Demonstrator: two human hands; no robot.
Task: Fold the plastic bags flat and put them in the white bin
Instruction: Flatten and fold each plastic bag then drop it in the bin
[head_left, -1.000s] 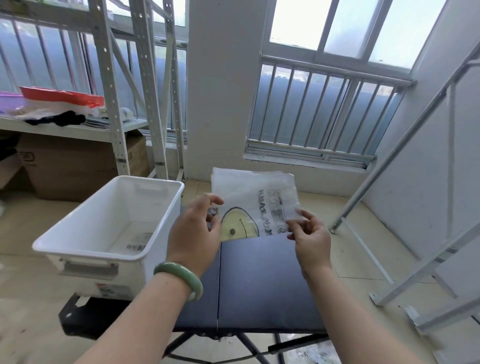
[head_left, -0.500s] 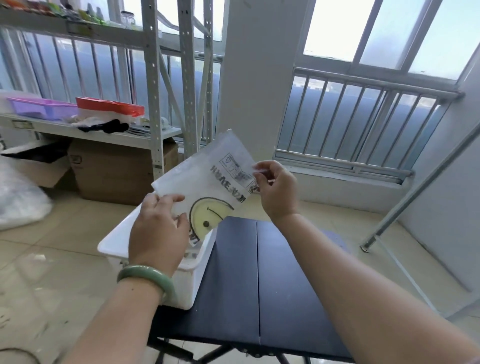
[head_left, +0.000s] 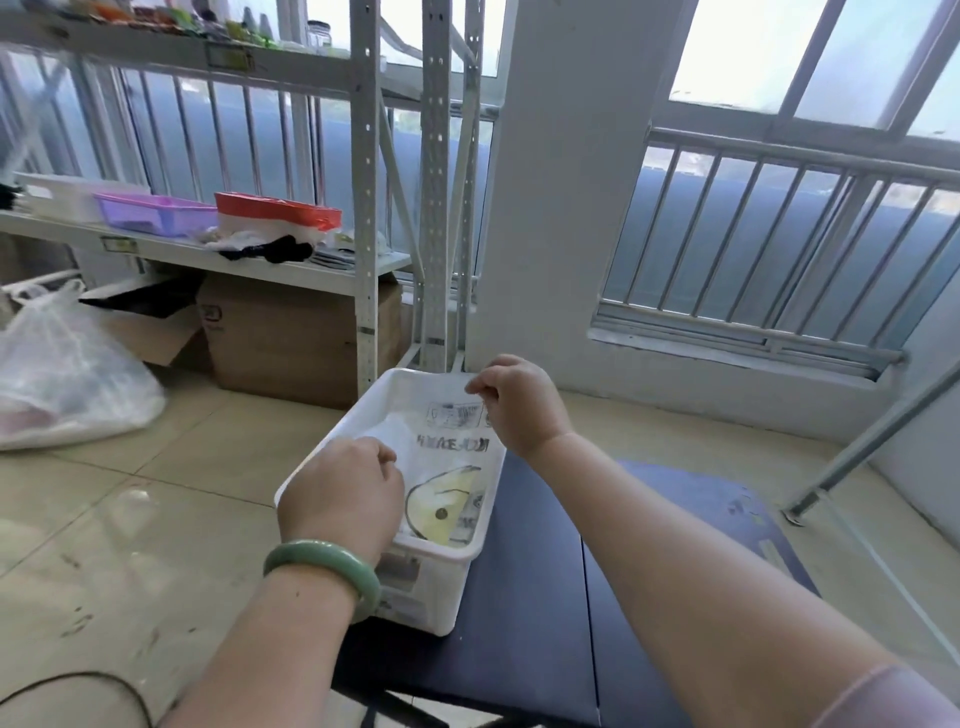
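Pinches from your left hand (head_left: 340, 499) and right hand (head_left: 519, 402) hold the folded smiley-printed plastic bag (head_left: 452, 467) inside the white plastic bin (head_left: 441, 592).

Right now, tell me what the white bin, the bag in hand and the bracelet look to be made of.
White bin: hard plastic, semi-gloss; moulded rim, thin even walls. Bag: thin clear plastic film, slightly frosted; the bin shows through around the print. Bracelet: smooth pale-green bangle, polished sheen; maybe jade or glass, cannot tell which.
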